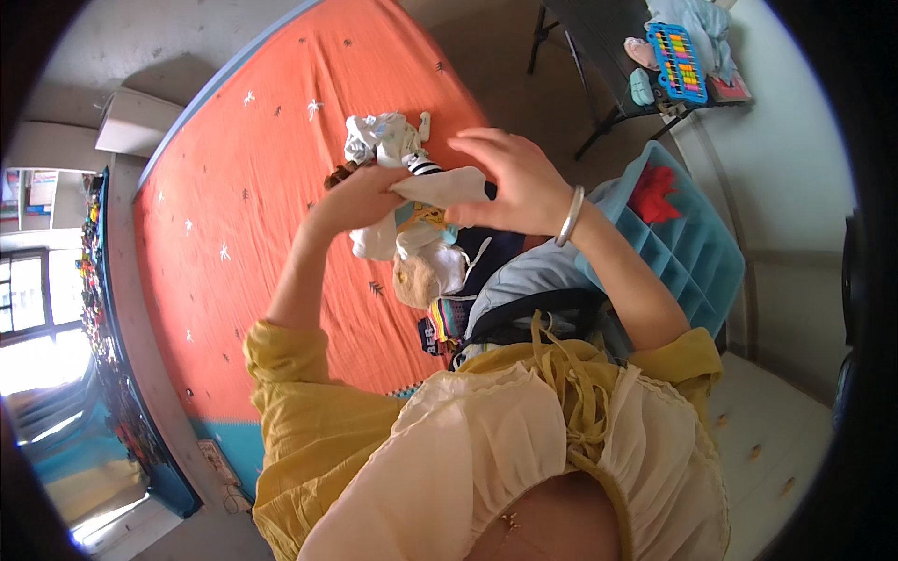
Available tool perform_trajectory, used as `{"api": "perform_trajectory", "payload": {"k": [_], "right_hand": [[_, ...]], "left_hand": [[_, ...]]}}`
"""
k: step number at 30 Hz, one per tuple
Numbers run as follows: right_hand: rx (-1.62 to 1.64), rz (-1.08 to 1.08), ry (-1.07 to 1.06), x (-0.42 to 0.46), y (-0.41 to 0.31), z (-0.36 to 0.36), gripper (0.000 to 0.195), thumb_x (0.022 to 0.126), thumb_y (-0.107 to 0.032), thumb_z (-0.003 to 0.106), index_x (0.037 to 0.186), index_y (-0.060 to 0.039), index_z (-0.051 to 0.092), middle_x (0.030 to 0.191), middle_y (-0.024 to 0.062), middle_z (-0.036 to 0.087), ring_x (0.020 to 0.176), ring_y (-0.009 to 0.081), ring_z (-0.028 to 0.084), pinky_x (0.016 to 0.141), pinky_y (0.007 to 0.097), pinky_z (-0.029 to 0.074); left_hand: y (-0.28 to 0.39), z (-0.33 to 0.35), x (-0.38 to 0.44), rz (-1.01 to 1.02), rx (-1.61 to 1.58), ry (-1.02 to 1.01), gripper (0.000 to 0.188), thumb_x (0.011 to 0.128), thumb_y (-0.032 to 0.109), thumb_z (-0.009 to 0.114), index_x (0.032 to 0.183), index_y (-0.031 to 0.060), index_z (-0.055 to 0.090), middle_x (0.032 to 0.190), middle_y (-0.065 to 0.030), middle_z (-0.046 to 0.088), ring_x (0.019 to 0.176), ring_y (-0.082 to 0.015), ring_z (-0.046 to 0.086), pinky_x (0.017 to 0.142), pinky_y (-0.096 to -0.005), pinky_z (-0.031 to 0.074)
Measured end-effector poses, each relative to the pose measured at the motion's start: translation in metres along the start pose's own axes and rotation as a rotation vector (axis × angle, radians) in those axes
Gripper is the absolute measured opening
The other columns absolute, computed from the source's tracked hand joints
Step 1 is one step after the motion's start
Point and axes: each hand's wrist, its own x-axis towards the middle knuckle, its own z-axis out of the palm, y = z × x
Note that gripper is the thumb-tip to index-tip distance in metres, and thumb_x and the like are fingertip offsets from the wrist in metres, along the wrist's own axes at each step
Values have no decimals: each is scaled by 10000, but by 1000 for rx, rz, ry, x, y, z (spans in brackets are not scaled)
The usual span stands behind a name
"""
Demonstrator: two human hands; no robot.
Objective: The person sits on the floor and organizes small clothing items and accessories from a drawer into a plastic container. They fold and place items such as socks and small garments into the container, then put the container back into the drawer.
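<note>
A small white cloth piece (445,188) is stretched out above a clothes heap, its left end in my left hand (361,200). My right hand (523,184), with a silver bangle at the wrist, has its fingers and thumb spread around the cloth's right end; whether they touch it is unclear. Below and beyond the hands lie a white printed garment (384,137), a black-and-white striped item (423,165), a tan cloth item (414,279), dark fabric and a multicoloured striped piece (447,319). The heap rests on an orange bedsheet (266,168) with palm-tree prints.
Right of the heap, a light-blue compartment organiser (691,263) stands tilted with a red cloth item (654,194) inside. A black table (596,45) at the upper right holds a blue-framed bead abacus (677,63) and cloths. Windows and a shelf are at the left.
</note>
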Motion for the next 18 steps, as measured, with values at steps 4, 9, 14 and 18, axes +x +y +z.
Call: {"api": "perform_trajectory", "payload": {"k": [4,9,14,18], "right_hand": [[-157,102,-153,3,-14,-5,439,643,-222,601,1053,-100,501,926,118,574,860,276,548,807,387,390],[152,223,-438,28,3,-39,190,670,-93,511,841,-35,570,794,158,590,759,297,574,644,340,443],[48,288,-210,32,85,29,195,683,-115,545,857,-28,528,767,168,582,745,308,570,653,352,439],[-223,349,-150,10,99,70,146,677,-92,527,820,-70,509,786,127,580,758,296,560,663,391,426]], "left_hand": [[52,-35,6,-15,-55,-203,286,742,131,489,1004,23,534,900,-129,568,858,-213,539,748,-301,421],[30,-53,-9,-58,137,-262,308,733,167,503,1000,16,539,899,-129,564,870,-194,527,752,-299,414],[-32,-34,43,-65,254,155,214,740,108,481,917,4,543,818,-98,571,793,-226,551,720,-342,437],[-66,20,47,99,579,421,132,710,76,464,820,98,534,806,-92,517,777,-280,540,664,-394,441]]}}
